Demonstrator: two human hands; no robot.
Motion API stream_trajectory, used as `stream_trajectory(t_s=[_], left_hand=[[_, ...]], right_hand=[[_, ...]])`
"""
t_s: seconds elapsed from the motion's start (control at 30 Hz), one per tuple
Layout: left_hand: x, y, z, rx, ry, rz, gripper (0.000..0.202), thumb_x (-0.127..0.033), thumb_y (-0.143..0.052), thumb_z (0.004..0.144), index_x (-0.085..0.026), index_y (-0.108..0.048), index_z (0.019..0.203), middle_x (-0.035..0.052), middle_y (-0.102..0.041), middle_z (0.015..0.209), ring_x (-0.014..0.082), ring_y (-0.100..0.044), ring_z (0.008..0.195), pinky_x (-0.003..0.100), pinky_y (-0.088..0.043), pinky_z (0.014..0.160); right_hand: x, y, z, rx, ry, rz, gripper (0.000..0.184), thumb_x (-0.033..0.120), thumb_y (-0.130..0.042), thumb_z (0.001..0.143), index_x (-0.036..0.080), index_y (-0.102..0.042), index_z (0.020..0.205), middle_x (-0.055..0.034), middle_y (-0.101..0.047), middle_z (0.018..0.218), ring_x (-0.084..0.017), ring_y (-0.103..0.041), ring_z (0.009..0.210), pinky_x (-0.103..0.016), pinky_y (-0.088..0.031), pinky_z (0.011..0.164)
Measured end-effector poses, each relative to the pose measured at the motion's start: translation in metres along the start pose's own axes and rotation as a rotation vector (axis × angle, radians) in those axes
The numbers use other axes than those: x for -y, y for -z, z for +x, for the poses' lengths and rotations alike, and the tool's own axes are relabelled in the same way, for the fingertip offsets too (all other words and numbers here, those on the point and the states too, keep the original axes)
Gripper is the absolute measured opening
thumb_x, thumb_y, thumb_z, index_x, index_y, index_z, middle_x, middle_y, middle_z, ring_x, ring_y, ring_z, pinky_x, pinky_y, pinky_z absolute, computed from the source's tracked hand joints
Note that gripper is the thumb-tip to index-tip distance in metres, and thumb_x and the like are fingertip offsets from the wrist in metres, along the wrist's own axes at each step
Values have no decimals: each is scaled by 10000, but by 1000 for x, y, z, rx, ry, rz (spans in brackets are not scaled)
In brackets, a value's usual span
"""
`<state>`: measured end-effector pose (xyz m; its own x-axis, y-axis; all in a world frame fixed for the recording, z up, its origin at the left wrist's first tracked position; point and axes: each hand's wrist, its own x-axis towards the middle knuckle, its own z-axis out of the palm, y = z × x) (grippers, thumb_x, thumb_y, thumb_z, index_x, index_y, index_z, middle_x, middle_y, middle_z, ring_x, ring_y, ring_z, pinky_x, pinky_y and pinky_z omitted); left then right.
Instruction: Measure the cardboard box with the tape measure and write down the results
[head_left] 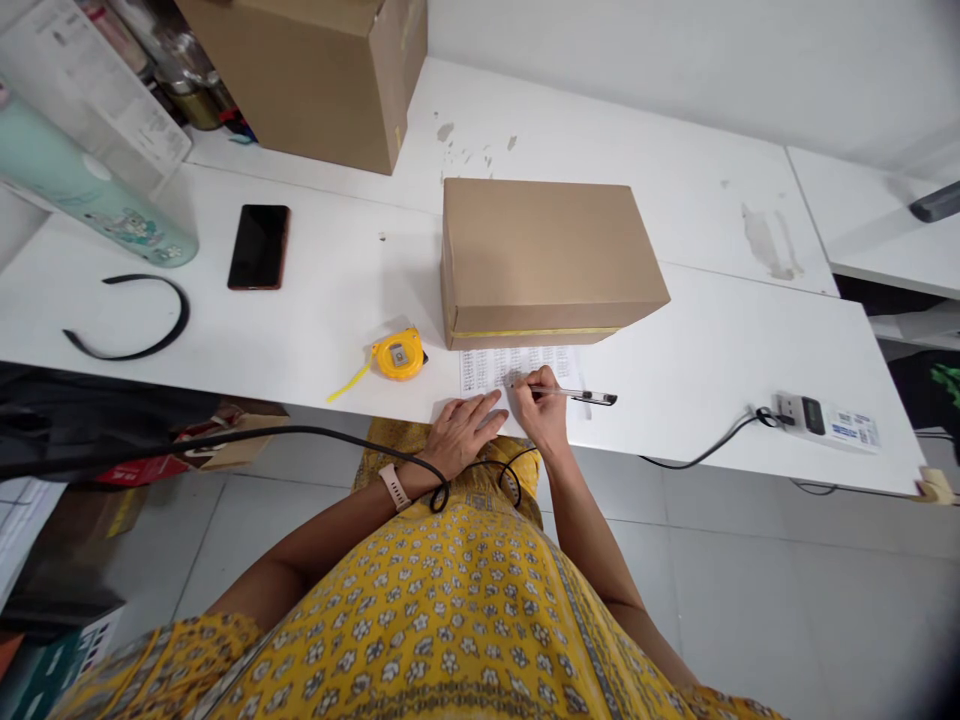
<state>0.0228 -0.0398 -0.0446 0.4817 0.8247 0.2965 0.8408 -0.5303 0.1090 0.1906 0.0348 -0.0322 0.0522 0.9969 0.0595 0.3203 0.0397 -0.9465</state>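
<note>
With its tip on a sheet of paper (480, 368) bearing rows of dark writing, a pen (581, 395) with a black cap end is gripped in my right hand (541, 410). My left hand (463, 432) lies flat with fingers stretched out across the paper's lower edge and the table's front edge. A closed brown cardboard box (551, 245) stands right behind my hands and covers the far part of the sheet. Left of the paper rests a yellow tape measure (400, 355), a short length of its tape pulled out.
Further left on the white table (337, 290) are a phone (259, 247), a black headband (184, 312) and a mint bottle (97, 190). A larger carton (315, 85) stands behind. At right lies a small white device (814, 415) on a cable. A black cable (300, 431) crosses my left wrist.
</note>
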Motion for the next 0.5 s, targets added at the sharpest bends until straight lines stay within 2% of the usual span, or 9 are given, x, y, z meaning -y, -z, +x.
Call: stream_trajectory(t_s=[0.23,0.5], left_hand=[[0,0,1,-31,0,17,315,-270,-521,1057,-264,-679,1329,69,-613,1497,224,-603,1288,381,-448,1053],[-1,2,2,6,9,17,319,-279,-503,1067,-271,-681,1331,53,-615,1495,224,-615,1285,384,-450,1043]], right_hand=[[-1,0,0,-6,13,-21,256,349,-620,870,252,-432,725,73,-440,573,-121,-414,561,-272,-340,566],[1,0,-1,-4,14,-28,254,346,-622,863,254,-430,724,76,-437,573,-123,-418,562,-276,-345,576]])
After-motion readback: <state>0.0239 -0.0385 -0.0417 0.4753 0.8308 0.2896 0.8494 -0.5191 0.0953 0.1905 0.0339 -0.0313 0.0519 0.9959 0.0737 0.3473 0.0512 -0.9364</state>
